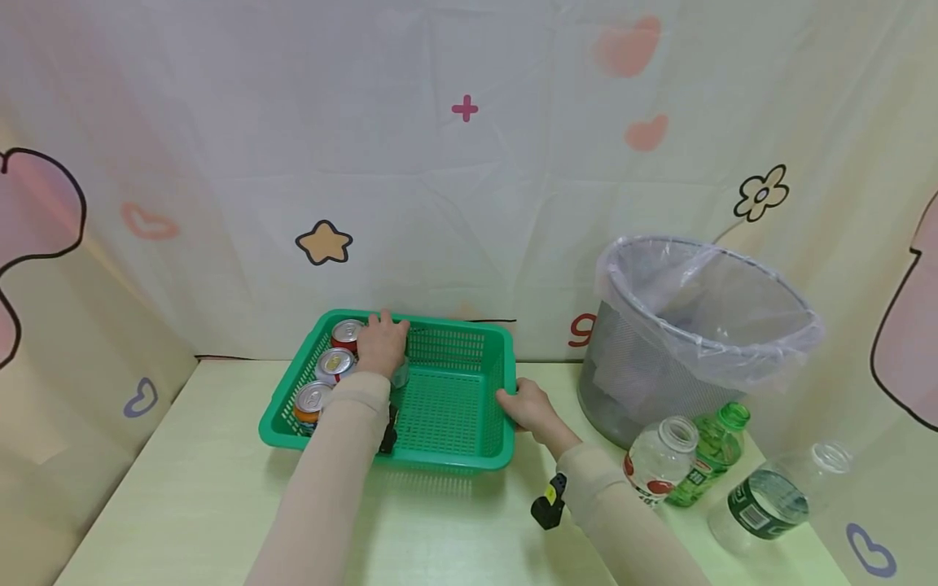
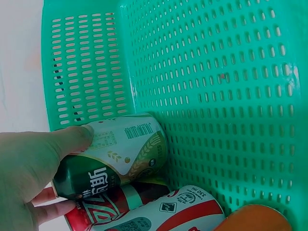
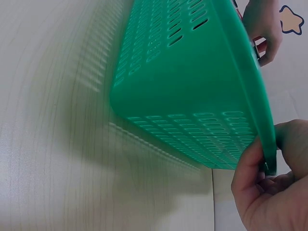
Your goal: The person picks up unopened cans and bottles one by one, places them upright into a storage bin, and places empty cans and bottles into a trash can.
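Note:
My left hand [image 1: 382, 343] reaches into the green plastic basket [image 1: 443, 411] and grips a green-and-white drink can [image 2: 122, 154], thumb on one side and fingers on the other. In the head view that hand mostly covers the can. Beside it along the basket's left side stand a red-topped can [image 1: 347, 333], a white-and-red can [image 1: 335, 365] and an orange can [image 1: 312, 399]. My right hand [image 1: 533, 409] pinches the basket's right rim, with the thumb over the edge and fingers curled beneath, as the right wrist view shows.
A mesh bin [image 1: 623, 382] with a clear plastic liner stands at the back right. In front of it are a clear bottle with a red label [image 1: 659, 460], a green bottle [image 1: 714, 456] and a clear bottle with a green label [image 1: 769, 500]. A patterned curtain [image 1: 469, 203] hangs behind the table [image 1: 168, 472].

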The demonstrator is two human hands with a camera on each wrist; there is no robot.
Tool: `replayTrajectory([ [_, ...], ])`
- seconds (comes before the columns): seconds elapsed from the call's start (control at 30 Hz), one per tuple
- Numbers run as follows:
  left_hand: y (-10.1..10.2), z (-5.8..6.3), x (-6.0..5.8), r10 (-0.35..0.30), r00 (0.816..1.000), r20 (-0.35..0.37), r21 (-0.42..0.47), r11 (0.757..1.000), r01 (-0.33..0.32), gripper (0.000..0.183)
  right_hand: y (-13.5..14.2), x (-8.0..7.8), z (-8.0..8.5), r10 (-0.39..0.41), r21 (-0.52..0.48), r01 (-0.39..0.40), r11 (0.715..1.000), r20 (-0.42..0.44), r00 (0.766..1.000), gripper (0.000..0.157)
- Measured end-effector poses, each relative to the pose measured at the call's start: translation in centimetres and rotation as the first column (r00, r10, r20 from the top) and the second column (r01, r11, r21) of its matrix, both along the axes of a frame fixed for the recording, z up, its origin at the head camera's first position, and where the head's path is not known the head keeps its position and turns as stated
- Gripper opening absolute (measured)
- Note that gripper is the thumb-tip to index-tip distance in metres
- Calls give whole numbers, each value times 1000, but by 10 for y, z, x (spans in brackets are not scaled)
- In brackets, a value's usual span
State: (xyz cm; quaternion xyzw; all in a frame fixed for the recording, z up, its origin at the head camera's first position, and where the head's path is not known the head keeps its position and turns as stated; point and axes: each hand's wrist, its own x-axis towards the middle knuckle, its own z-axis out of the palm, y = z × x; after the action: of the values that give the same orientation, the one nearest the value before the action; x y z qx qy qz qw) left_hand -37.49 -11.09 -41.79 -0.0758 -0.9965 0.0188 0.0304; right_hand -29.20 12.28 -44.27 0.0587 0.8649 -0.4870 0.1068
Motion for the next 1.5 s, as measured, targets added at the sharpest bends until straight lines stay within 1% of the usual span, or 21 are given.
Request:
replayTrajectory([
  [0.23,-6,2,4,-24,999,29,36,999,23,46,0,1,-1,3,-11,-3,1000,1,1000,32],
  [0.43,-9,9,7,-17,995,96,96,995,8,54,-2,1,-2,-5,-22,5,1000,-1,1000,31],
  [0.63,-10,12,8,-13,989,148,141,990,-8,52,-3,2,-1,-7,-25,7,1000,-1,1000,31],
  [0.67,-10,13,8,-16,990,141,144,990,-4,51,-3,2,-1,-8,-25,8,1000,-2,1000,31],
  [0.77,-12,13,8,-20,988,155,166,986,-6,51,-3,2,-1,-10,-20,10,1000,-6,1000,31],
  [0.97,-15,18,11,-19,984,175,223,975,-21,54,-5,0,-2,-8,-5,8,1000,-5,1000,32],
  [1.13,-15,24,15,-40,984,174,216,976,1,52,-5,0,-2,-6,-4,6,1000,-6,1000,33],
  [1.27,-15,34,20,-63,982,179,213,977,24,52,-3,0,0,-12,11,12,1000,-9,1000,31],
  [1.4,-15,44,25,-82,976,203,200,979,41,55,0,0,-1,-11,29,12,1000,-16,1000,30],
  [1.5,-15,48,27,-109,971,215,197,978,66,55,1,-1,-2,-9,33,10,999,-16,1000,30],
])
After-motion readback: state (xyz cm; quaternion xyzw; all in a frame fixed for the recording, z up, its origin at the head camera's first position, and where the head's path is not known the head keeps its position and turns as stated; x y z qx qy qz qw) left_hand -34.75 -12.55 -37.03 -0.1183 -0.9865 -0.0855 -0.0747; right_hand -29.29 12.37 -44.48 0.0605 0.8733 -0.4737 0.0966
